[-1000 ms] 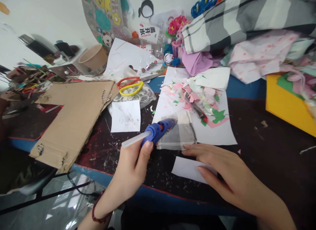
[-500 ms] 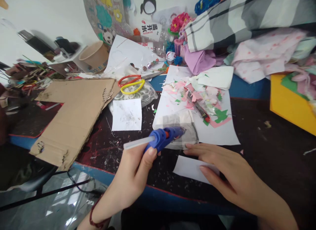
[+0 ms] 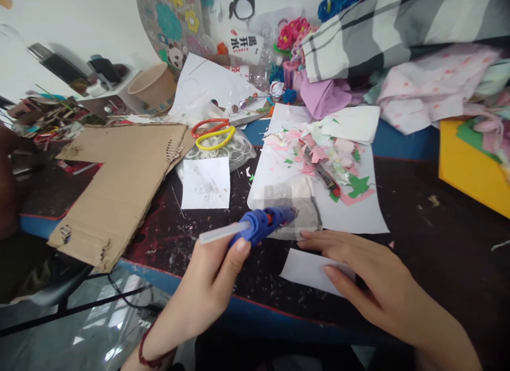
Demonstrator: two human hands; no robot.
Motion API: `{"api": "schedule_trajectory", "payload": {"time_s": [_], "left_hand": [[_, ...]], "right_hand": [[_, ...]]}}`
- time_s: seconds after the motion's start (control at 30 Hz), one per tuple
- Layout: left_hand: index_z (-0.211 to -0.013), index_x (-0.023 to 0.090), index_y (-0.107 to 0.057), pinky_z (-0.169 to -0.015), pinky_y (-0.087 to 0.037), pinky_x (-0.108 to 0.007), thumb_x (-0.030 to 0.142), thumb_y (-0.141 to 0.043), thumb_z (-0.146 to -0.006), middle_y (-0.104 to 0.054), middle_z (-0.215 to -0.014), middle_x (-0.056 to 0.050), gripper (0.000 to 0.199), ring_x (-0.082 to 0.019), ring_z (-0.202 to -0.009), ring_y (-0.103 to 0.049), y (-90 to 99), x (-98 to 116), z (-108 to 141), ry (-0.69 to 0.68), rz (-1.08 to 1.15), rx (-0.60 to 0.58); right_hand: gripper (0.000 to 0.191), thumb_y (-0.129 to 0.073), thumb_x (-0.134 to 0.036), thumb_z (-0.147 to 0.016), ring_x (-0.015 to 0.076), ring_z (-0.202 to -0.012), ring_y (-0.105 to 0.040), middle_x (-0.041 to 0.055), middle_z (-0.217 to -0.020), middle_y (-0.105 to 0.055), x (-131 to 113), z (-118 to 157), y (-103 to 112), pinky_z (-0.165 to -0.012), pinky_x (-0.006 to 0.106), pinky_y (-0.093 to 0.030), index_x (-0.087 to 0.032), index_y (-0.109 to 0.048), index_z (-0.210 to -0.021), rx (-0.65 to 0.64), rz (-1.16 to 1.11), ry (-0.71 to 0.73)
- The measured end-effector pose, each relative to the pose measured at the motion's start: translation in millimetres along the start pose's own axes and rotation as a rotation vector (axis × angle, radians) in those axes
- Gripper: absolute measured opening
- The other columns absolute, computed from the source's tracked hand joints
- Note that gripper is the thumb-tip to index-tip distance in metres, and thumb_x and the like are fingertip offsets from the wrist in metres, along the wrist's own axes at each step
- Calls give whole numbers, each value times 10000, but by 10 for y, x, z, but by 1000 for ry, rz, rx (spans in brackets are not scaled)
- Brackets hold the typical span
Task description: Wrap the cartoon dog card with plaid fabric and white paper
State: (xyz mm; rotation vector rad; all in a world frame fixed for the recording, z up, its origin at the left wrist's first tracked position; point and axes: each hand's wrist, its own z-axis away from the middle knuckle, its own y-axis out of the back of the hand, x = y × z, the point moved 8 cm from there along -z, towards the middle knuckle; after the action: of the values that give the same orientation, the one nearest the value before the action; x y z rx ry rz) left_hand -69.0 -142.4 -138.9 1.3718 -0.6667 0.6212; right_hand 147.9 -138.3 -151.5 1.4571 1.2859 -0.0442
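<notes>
My left hand (image 3: 217,270) is wrapped round a blue glue gun (image 3: 261,225) with a clear glue stick poking out of its back end. The gun's tip is over a folded grey-and-white checked cloth (image 3: 292,201), which lies partly on a large white sheet (image 3: 266,163). My right hand (image 3: 358,275) lies with its fingers spread, the fingertips at the cloth's lower edge. Its thumb rests on a small white paper strip (image 3: 306,270) on the dark table. Near the gun, to the left, is a square white paper (image 3: 206,183) with dark smudges.
Cut cardboard (image 3: 119,185) covers the left of the table. Scissors with red and yellow handles (image 3: 215,136) lie on a plastic bag. Pink and green scraps (image 3: 319,153) and a cutter are on the white sheet. Yellow paper (image 3: 470,169) is at right; a person's arm shows far left.
The glue gun and my left hand have shifted very slightly left. My right hand stays by the cloth and paper strip. The whole view has moved a little.
</notes>
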Motion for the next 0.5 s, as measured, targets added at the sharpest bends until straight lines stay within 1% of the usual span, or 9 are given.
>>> {"api": "schedule_trajectory", "payload": {"time_s": [0.1, 0.13, 0.2, 0.27, 0.3, 0.33, 0.37, 0.43, 0.5], "left_hand": [[-964, 157, -671, -535, -401, -248, 458, -387, -1023, -596, -674, -29, 417, -134, -586, -492, 49, -57, -28, 52, 5, 30], [-927, 157, -667, -523, -392, -247, 457, -386, -1023, -578, -642, -21, 422, -130, -568, -481, 59, -70, -25, 60, 8, 37], [-934, 162, -672, -545, -428, -252, 461, -409, -1014, -618, -693, -38, 406, -141, -602, -527, 53, -60, 7, 42, 14, 36], [-1037, 173, -680, -616, -495, -275, 467, -450, -996, -691, -872, -81, 375, -178, -724, -610, 40, -30, 51, 12, 16, 39], [-1055, 178, -683, -648, -514, -286, 464, -463, -991, -703, -931, -94, 367, -193, -776, -631, 26, -13, 64, -1, 9, 31], [-1033, 176, -689, -664, -520, -290, 459, -465, -989, -706, -936, -98, 363, -200, -796, -637, 13, 2, 64, -12, -1, 21], [-981, 170, -690, -657, -515, -285, 455, -459, -992, -703, -891, -92, 367, -195, -774, -631, 0, 12, 49, -19, -11, 8], [-852, 158, -664, -592, -472, -260, 456, -428, -1005, -659, -732, -63, 411, -161, -657, -582, -7, 11, -16, -19, -12, -8], [-805, 151, -629, -515, -405, -239, 476, -405, -1012, -601, -628, -32, 446, -127, -552, -519, 34, -22, -87, 3, 21, 23]], "right_hand": [[280, -546, -153, -942, 227, -1197, -656, 60, -1230, -715, -6, -6, 2, -1014, 346, -561, -222, -597, -1208, 2, -6, 0], [283, -547, -153, -941, 229, -1194, -658, 60, -1229, -716, -5, -6, 1, -1011, 347, -564, -223, -598, -1211, 3, -8, 0], [284, -550, -153, -940, 230, -1196, -657, 62, -1243, -709, -2, -1, 0, -1016, 347, -561, -222, -598, -1211, 4, -5, -1], [274, -553, -153, -941, 223, -1203, -651, 62, -1255, -703, -1, 9, 3, -1028, 341, -550, -221, -597, -1203, 6, -3, -2], [268, -554, -153, -942, 217, -1207, -648, 61, -1256, -702, -1, 14, 4, -1036, 337, -542, -219, -596, -1199, 4, -4, -4], [263, -552, -153, -944, 209, -1207, -647, 58, -1251, -704, -5, 16, 7, -1042, 329, -536, -219, -596, -1196, 6, -5, -2], [262, -550, -152, -947, 201, -1207, -647, 55, -1245, -706, -8, 15, 8, -1046, 322, -531, -218, -595, -1196, 3, -6, -3], [264, -543, -152, -950, 195, -1202, -649, 51, -1237, -709, -13, 5, 4, -1042, 315, -531, -218, -597, -1200, -6, -5, -7], [271, -538, -155, -951, 199, -1193, -655, 49, -1232, -711, -13, -11, 0, -1025, 318, -543, -222, -600, -1207, -11, -4, -15]]}}
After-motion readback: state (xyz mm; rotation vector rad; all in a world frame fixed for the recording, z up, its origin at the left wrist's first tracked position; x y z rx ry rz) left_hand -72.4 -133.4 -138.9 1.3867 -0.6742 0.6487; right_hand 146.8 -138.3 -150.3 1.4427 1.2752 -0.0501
